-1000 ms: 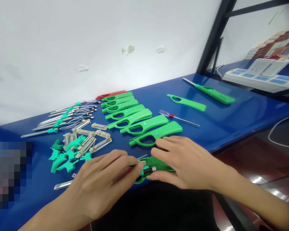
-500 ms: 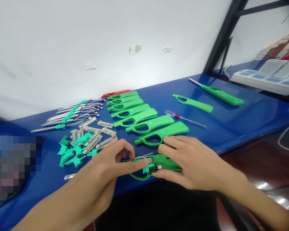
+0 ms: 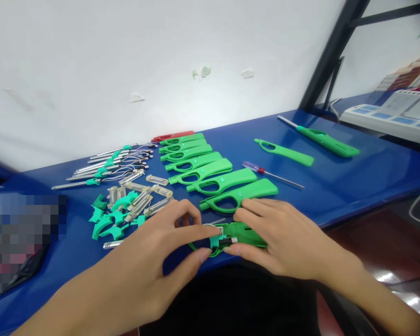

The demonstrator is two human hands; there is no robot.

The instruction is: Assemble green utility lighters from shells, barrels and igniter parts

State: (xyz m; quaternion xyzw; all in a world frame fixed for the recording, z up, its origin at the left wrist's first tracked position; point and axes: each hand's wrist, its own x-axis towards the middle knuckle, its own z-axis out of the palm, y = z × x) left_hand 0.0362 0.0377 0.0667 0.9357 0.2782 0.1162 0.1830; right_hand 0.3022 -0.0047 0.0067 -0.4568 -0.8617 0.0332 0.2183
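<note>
A green lighter casing half (image 3: 251,235) lies at the table's near edge with its inside facing up. Within it sit a teal trigger (image 3: 215,241), a black igniter piece with a white end (image 3: 228,241), and thin white wires. My right hand (image 3: 278,235) grips the casing's wide end, thumb on the near side and fingers over the far side. The index fingertip of my left hand (image 3: 161,247) presses at the wires by the trigger, while its thumb rests against the near rim of the handle loop. The other left fingers are curled and partly hidden.
Several green lighter casings (image 3: 222,181) and a red one (image 3: 173,136) form a row. Metal lighter tubes (image 3: 72,185), clear fuel tanks (image 3: 157,180) and loose teal triggers (image 3: 112,232) lie left. A screwdriver (image 3: 275,175), another casing half (image 3: 287,153) and an assembled lighter (image 3: 331,141) lie right.
My left thumb has slid off the trigger down to the near rim, and the left index finger now presses by the wires. The right hand keeps its grip. The view has shifted slightly.
</note>
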